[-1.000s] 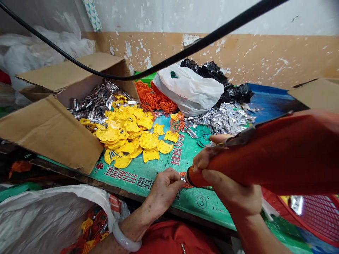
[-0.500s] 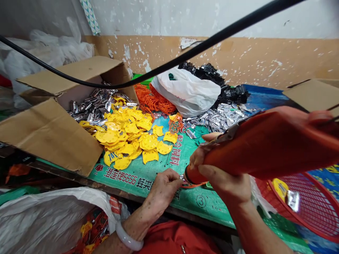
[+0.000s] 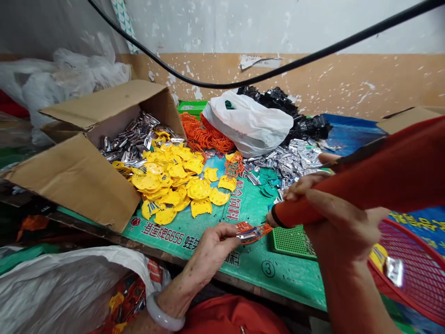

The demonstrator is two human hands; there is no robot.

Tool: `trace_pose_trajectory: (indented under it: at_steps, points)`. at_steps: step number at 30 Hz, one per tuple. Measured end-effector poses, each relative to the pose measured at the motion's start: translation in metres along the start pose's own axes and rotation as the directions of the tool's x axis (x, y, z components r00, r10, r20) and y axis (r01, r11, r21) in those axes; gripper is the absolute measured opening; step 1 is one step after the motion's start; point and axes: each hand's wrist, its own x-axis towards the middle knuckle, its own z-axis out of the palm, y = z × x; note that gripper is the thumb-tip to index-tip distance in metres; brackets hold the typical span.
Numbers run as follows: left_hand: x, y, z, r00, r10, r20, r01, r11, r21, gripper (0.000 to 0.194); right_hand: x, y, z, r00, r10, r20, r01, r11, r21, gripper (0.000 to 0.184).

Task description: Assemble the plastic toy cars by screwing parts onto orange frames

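My left hand pinches the left end of an orange lattice plastic part with a silver metal strip on it, just above the green sheet. My right hand is wrapped round a bulky orange power screwdriver with a black ring near its nose. The nose points down and left, close to the right end of the orange part; whether they touch, I cannot tell. A green perforated tray lies below the screwdriver, partly hidden by my right hand.
Yellow plastic pieces spill from a cardboard box with metal strips. Behind are orange lattice parts, a white bag and black parts. A red basket stands right; an open sack left. A black cable crosses above.
My right hand and the screwdriver have moved right and up from the orange part, uncovering more of it and the green tray. My left hand keeps its pinch. The cable has swung in view.
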Motion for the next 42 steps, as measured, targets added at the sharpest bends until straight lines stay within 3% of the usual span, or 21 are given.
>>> trace_pose_trajectory:
  at_steps: [4, 6, 8, 10, 12, 13, 15, 16, 18, 19, 21, 29, 33, 37, 42]
  points:
    - [0.003, -0.003, 0.001, 0.997, -0.075, -0.008, 0.074, 0.994, -0.082, 0.013, 0.010, 0.019, -0.010, 0.997, -0.057, -0.042, 0.052, 0.992, -0.119, 0.031]
    - [0.003, -0.001, 0.001, 0.992, -0.124, -0.028, 0.120, 0.988, -0.100, 0.010, 0.014, 0.026, -0.017, 0.998, -0.065, -0.024, 0.056, 0.963, -0.263, 0.026]
    - [0.003, 0.001, 0.001, 0.987, -0.154, -0.052, 0.147, 0.983, -0.109, 0.009, 0.012, 0.027, -0.022, 0.996, -0.089, -0.006, 0.075, 0.879, -0.472, 0.029]
    - [0.002, 0.004, 0.000, 0.985, -0.161, -0.065, 0.152, 0.981, -0.117, 0.008, 0.003, 0.024, -0.027, 0.972, -0.234, 0.031, 0.194, 0.719, -0.668, 0.054]
    - [0.002, 0.006, -0.002, 0.986, -0.150, -0.073, 0.138, 0.980, -0.144, 0.008, -0.012, 0.021, -0.032, 0.881, -0.456, 0.130, 0.372, 0.493, -0.787, 0.085]
    - [0.002, 0.006, -0.003, 0.987, -0.144, -0.075, 0.130, 0.978, -0.161, 0.008, -0.020, 0.021, -0.034, 0.823, -0.527, 0.212, 0.448, 0.373, -0.813, 0.091]
    - [0.003, 0.005, -0.005, 0.988, -0.133, -0.080, 0.116, 0.975, -0.189, 0.009, -0.035, 0.026, -0.040, 0.752, -0.466, 0.466, 0.616, 0.247, -0.748, 0.087]
    - [0.003, 0.004, -0.006, 0.989, -0.127, -0.076, 0.110, 0.974, -0.199, 0.009, -0.041, 0.030, -0.042, 0.709, -0.363, 0.605, 0.698, 0.239, -0.675, 0.080]
    - [0.004, 0.001, -0.009, 0.992, -0.118, -0.040, 0.105, 0.965, -0.238, 0.009, -0.049, 0.042, -0.044, 0.580, -0.119, 0.806, 0.800, 0.268, -0.537, 0.070]
    - [0.004, 0.000, -0.010, 0.993, -0.118, -0.012, 0.110, 0.957, -0.270, 0.009, -0.050, 0.049, -0.044, 0.532, -0.016, 0.846, 0.814, 0.282, -0.507, 0.068]
    - [0.003, -0.001, -0.013, 0.992, -0.118, 0.033, 0.122, 0.938, -0.324, 0.010, -0.052, 0.061, -0.043, 0.507, 0.110, 0.855, 0.802, 0.303, -0.515, 0.066]
    - [-0.007, 0.008, -0.026, 0.995, -0.097, -0.016, 0.088, 0.951, -0.296, 0.016, -0.051, 0.080, -0.043, 0.547, 0.215, 0.809, 0.587, 0.590, -0.554, 0.053]
    - [-0.013, 0.010, -0.029, 0.999, -0.034, 0.005, 0.034, 0.983, -0.178, 0.013, -0.055, 0.086, -0.049, 0.607, 0.281, 0.743, 0.402, 0.698, -0.592, 0.052]
    - [-0.017, 0.011, -0.029, 0.999, 0.021, 0.038, -0.020, 0.999, -0.037, 0.013, -0.059, 0.087, -0.052, 0.643, 0.354, 0.679, 0.209, 0.773, -0.600, 0.054]
    - [-0.017, 0.018, -0.032, 0.987, 0.127, 0.098, -0.145, 0.967, 0.210, 0.020, -0.063, 0.075, -0.046, 0.664, 0.467, 0.585, -0.043, 0.804, -0.593, 0.055]
